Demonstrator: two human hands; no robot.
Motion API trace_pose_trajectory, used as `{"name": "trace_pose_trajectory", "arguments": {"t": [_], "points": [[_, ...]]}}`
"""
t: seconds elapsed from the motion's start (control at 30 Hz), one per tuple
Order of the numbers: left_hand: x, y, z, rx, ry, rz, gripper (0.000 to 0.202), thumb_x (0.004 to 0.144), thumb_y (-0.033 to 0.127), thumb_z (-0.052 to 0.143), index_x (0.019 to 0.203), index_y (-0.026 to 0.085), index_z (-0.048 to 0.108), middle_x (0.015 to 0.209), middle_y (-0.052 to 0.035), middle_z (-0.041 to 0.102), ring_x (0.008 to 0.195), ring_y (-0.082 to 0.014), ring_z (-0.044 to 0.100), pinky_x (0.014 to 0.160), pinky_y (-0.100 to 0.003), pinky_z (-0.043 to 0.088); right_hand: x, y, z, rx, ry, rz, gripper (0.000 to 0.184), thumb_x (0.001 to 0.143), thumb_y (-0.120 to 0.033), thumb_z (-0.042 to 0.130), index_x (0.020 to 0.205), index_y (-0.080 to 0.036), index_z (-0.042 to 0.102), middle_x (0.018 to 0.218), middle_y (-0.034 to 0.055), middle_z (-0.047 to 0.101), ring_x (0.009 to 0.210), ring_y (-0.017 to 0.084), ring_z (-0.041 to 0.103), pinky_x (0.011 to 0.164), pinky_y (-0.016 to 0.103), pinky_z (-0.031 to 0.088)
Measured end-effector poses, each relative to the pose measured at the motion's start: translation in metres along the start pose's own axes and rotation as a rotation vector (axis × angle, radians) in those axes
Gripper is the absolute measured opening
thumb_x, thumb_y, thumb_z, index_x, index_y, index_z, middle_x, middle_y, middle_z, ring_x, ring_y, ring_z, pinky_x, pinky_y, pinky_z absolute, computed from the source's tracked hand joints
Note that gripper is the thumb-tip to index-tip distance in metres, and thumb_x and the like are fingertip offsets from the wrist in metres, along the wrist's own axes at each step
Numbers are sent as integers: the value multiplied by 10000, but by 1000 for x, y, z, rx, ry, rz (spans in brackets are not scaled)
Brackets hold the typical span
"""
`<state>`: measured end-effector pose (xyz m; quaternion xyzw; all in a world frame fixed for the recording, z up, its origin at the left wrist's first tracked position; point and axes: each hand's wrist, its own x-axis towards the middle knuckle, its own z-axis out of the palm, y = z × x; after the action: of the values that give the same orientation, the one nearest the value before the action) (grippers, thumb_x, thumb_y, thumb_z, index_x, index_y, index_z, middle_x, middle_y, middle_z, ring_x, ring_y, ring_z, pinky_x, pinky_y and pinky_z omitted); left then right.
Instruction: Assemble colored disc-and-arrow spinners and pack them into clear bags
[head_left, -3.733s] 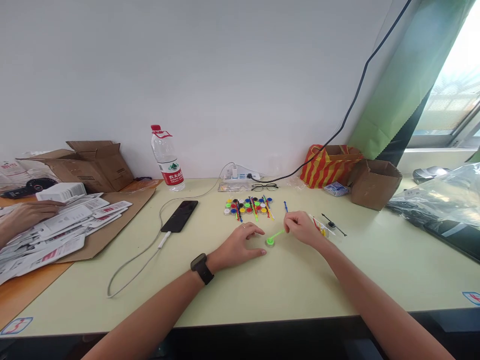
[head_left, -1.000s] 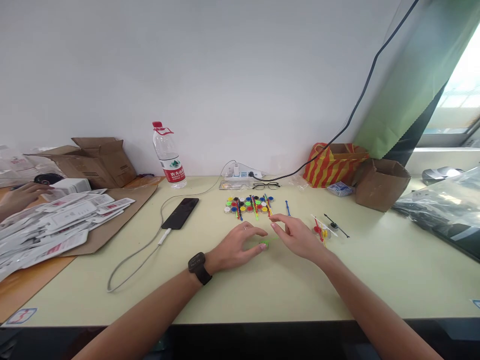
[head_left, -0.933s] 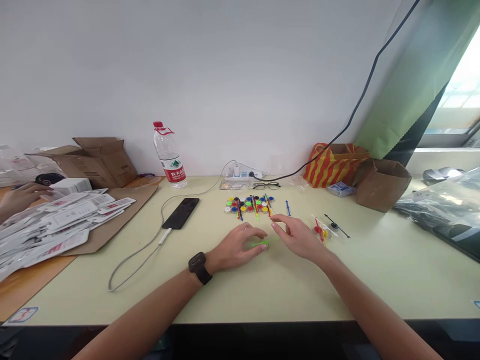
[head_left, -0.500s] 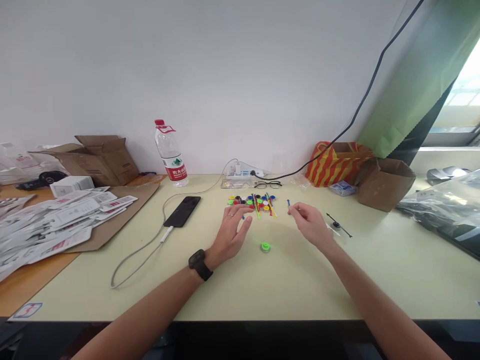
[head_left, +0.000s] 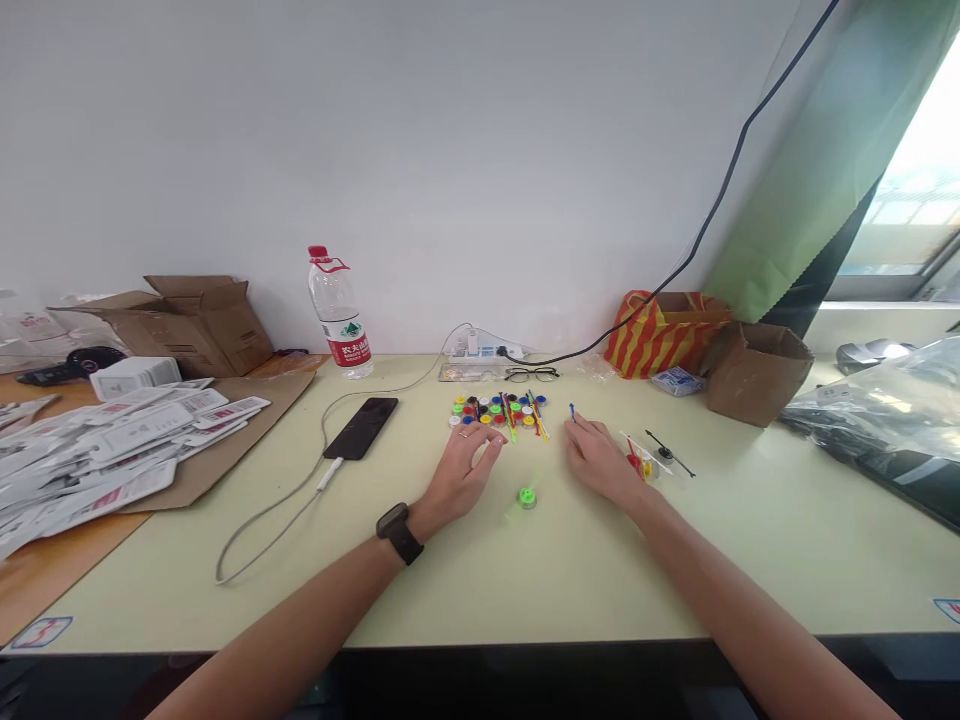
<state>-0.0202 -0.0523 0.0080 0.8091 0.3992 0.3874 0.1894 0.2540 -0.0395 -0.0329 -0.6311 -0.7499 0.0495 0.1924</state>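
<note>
My right hand (head_left: pixel 600 462) is closed, palm down, on a thin blue plastic stick (head_left: pixel 572 410) whose tip pokes out past the fingers. My left hand (head_left: pixel 466 466) rests in front of the pile with its fingers loosely curved, thumb apart, nothing visible in it. Several coloured round caps (head_left: pixel 459 411) lie beyond it, with thin coloured sticks (head_left: pixel 538 418) on and beside them. Between my hands stands a small green spinning top (head_left: pixel 527 497), its arms blurred. By my right wrist are red, yellow and white pieces (head_left: pixel 636 462) and a black piece with a long bar (head_left: pixel 665 453).
A phone (head_left: pixel 361 428) on a grey cable lies left, a water bottle (head_left: pixel 341 315) behind it. Glasses (head_left: pixel 531 375) and a power strip (head_left: pixel 476 350) sit by the wall. A striped bag (head_left: pixel 652 340) and brown paper bag (head_left: pixel 757 375) stand right; white tags (head_left: pixel 157 430) heap left.
My right hand has turned palm down and shifted slightly, still with the blue stick. Red and yellow pieces beside my right wrist now show. My left hand has drawn back a little from the caps.
</note>
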Motion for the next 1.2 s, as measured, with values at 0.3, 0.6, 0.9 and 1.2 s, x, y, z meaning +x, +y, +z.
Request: {"name": "trace_pose_trajectory", "arguments": {"t": [0.3,0.6,0.9,1.2], "points": [[0,0,1,3,3,-16,357,1091,427,391,1030,240,688,1081,-53,674,1111,-247,534,1041,-427,407,10,7,5,99,84,-29,328,992,-161,400,1177,-190,670,1293,137,684,1259,275,554,1061,427,438],[1,-1,1,14,-13,-6,344,1087,408,406,1009,238,695,1087,-48,685,1117,-246,550,1053,-434,400,11,20,-3,44,67,-53,458,874,13,418,1114,-201,746,1258,94,691,1168,269,574,936,385,465],[1,-5,3,20,-19,23,301,1077,375,447,970,230,687,1085,-45,696,1107,-240,563,1052,-431,394,8,15,-8,-56,148,-30,194,956,-158,518,1002,-243,686,1129,90,717,1094,290,584,891,414,433],[1,-7,5,-15,-34,10,276,1064,356,470,958,237,696,1081,-44,694,1102,-241,563,1006,-405,427,12,17,-5,248,331,-74,257,959,-173,411,1058,-227,642,995,74,707,834,227,635,723,338,444]]}}
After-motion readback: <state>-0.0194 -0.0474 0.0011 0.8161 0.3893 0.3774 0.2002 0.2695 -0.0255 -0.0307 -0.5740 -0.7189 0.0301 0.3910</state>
